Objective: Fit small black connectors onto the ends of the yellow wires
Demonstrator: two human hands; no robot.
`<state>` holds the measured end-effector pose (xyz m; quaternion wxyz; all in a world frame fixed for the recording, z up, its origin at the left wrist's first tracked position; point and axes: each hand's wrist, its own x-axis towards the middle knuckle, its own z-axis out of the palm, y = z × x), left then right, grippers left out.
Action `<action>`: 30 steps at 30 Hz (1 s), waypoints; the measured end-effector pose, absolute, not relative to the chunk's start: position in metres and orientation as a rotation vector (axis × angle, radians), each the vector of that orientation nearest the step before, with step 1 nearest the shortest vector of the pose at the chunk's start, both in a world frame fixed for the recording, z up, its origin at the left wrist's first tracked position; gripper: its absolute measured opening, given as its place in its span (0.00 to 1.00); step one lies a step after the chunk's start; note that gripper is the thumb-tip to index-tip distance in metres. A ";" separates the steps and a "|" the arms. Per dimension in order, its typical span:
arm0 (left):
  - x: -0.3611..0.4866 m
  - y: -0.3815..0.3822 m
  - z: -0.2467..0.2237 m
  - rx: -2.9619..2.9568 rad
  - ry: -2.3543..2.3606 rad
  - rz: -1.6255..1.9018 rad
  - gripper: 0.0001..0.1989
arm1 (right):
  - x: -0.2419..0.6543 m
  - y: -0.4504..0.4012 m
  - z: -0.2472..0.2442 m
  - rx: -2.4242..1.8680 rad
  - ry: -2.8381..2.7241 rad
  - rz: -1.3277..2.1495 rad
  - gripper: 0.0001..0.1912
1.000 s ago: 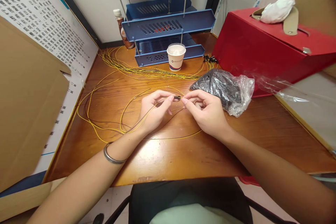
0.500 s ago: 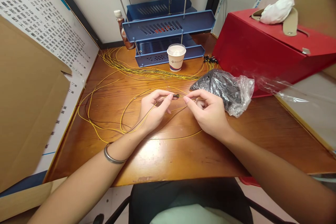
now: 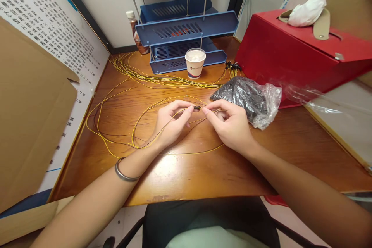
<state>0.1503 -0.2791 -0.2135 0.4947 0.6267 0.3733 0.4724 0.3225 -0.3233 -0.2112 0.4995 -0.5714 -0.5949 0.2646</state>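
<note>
Between my fingertips, over the middle of the wooden table, is a small black connector [image 3: 197, 108]. My left hand [image 3: 173, 122] pinches its left end between thumb and forefinger. My right hand [image 3: 229, 122] is closed in a pinch on a thin wire at the connector's right side. Yellow and dark wires [image 3: 135, 133] loop over the tabletop left of my hands and pass over my left wrist. Just beyond my right hand lies a clear plastic bag of black parts [image 3: 247, 95].
A long bundle of yellow and dark wires [image 3: 162, 80] runs across the table [image 3: 203, 178] at the back. Behind it stand a paper cup [image 3: 195, 64], a blue rack [image 3: 186, 29] and a bottle [image 3: 138, 37]. A red box [image 3: 279, 54] is at the right.
More of the black connector shows between my fingertips, and my left hand sits slightly differently around it. My right fingertips have shifted a little to the left.
</note>
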 end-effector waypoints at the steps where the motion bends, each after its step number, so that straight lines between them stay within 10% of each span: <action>1: 0.151 -0.280 -0.213 1.519 0.900 1.135 0.13 | 0.323 -0.323 -0.211 -1.380 -1.440 0.640 0.08; 30: 0.150 -0.278 -0.212 1.485 0.965 1.193 0.10 | 0.322 -0.322 -0.213 -1.387 -1.436 0.655 0.09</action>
